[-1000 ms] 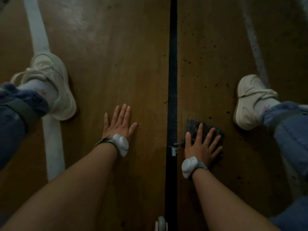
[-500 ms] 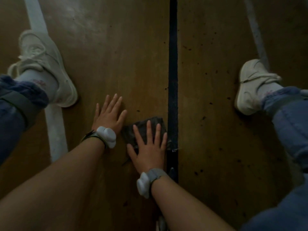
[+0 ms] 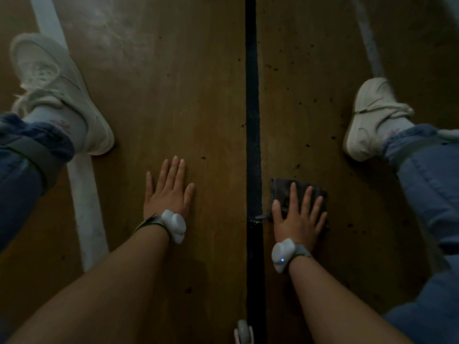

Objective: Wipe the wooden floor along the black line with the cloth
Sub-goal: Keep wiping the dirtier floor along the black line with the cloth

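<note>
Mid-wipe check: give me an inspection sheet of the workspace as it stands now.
Surface: wooden floor; dark specks, mostly right of the black line.
Job's things: cloth flat on the floor, just right of the line.
Clutter: small wheel at the bottom edge, by the line.
Grippers: left hand flat on bare floor, left of the line; right hand presses the cloth with straight fingers. White left tracker and right tracker on the wrists.
Cables: nothing seen.
Surroundings: white line at left; left shoe and right shoe on either side.
</note>
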A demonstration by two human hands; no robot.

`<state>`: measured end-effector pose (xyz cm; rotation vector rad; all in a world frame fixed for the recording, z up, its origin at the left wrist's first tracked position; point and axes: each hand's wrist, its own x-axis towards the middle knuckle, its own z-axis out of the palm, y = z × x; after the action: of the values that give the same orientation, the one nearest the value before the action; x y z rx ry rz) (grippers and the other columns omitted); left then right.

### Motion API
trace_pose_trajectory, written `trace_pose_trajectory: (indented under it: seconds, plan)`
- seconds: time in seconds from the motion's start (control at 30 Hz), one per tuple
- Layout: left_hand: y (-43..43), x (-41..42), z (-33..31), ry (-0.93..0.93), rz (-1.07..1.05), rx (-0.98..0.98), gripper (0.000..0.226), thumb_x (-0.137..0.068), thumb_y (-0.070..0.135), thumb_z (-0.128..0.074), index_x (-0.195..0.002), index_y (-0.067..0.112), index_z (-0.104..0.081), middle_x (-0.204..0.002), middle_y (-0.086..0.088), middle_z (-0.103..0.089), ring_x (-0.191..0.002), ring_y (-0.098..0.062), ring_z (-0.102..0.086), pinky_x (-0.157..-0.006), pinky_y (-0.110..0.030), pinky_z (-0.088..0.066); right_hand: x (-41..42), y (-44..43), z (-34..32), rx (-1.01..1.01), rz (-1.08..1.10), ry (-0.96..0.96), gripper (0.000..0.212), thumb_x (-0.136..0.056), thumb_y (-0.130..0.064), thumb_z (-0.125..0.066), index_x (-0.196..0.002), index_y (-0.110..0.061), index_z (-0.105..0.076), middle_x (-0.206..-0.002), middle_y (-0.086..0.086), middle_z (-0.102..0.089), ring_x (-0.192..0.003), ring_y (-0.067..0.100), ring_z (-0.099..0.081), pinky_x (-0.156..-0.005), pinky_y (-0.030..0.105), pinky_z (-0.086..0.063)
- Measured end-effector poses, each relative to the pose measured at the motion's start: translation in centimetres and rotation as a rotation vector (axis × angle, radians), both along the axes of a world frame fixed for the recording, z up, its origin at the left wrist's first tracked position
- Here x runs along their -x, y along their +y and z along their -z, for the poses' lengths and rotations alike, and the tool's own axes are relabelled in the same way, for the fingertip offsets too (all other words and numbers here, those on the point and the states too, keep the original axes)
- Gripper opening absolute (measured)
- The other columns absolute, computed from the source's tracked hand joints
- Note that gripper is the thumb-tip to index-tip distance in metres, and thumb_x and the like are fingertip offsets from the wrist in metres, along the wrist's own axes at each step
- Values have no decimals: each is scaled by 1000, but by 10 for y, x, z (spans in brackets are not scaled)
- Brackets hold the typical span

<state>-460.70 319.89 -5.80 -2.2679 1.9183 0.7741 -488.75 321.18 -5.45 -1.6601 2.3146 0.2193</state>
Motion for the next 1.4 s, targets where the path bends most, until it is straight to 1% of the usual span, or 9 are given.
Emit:
trace_pose_trajectory:
  seconds: [0.27,0.43,0.57,0.73,0.9,0.97,1.1,1.27,1.4]
  plan:
    - [-2,-1,-5,13,5,-25,61,-102,51,-12,-152,30,18,-158,12,26,-142,-7,27,-117,-45,19,-27,5,-1,-9,54,-35,63,-98,-63,-16,-152,-45,11,-163,2,19,-148,31,22,-119,56,9]
    - [-7,-4,-8,82,-37,-38,58,-104,48,-15,-155,30,6,-161,12,16,-146,-7,20,-116,-43,17,-99,45,0,-6,-270,-112,64,-96,-65,-16,-146,-46,20,-159,4,27,-145,34,28,-115,59,14]
    - [-5,-5,-5,126,-66,8,56,-104,47,-15,-156,31,-1,-162,13,9,-147,-8,16,-118,-42,15,-140,82,12,100,-511,-156,67,-91,-65,-26,-153,-44,-10,-165,6,-1,-150,37,6,-116,59,3]
    - [18,-2,-1,93,-64,39,56,-104,48,-14,-156,32,-2,-162,13,8,-147,-8,16,-117,-41,15,-119,80,19,143,-588,-143,68,-90,-66,-28,-153,-42,-19,-164,3,-11,-151,30,-2,-118,52,2]
    - [36,-3,-1,69,-26,5,57,-103,50,-14,-154,33,5,-161,14,15,-145,-7,20,-118,-44,16,-58,67,12,-4,-390,-73,66,-87,-71,-5,-144,-49,20,-157,-6,28,-147,23,25,-118,50,15]
    - [47,-1,-1,54,-5,7,58,-102,51,-13,-153,34,10,-159,14,19,-143,-6,24,-117,-43,17,-27,65,7,-1,-251,-29,65,-87,-71,0,-144,-48,21,-161,-3,23,-148,25,21,-119,51,11]
    - [70,7,-1,1,4,36,61,-101,52,-13,-152,33,14,-158,13,24,-142,-7,27,-116,-42,19,11,70,5,24,7,6,66,-96,-64,-19,-151,-43,12,-165,1,12,-150,28,14,-121,52,4]
    - [92,13,-3,-35,-36,0,61,-102,52,-11,-151,31,19,-155,13,29,-141,-8,29,-116,-43,20,6,72,3,34,50,-11,64,-98,-61,-20,-153,-43,5,-165,2,13,-149,30,16,-120,54,6]
    - [87,11,-5,-29,-6,-82,64,-101,54,-9,-150,30,24,-152,13,36,-139,-8,33,-113,-44,23,-24,85,-4,-37,-6,-31,63,-97,-63,-15,-150,-46,15,-163,3,20,-147,32,23,-119,56,9]
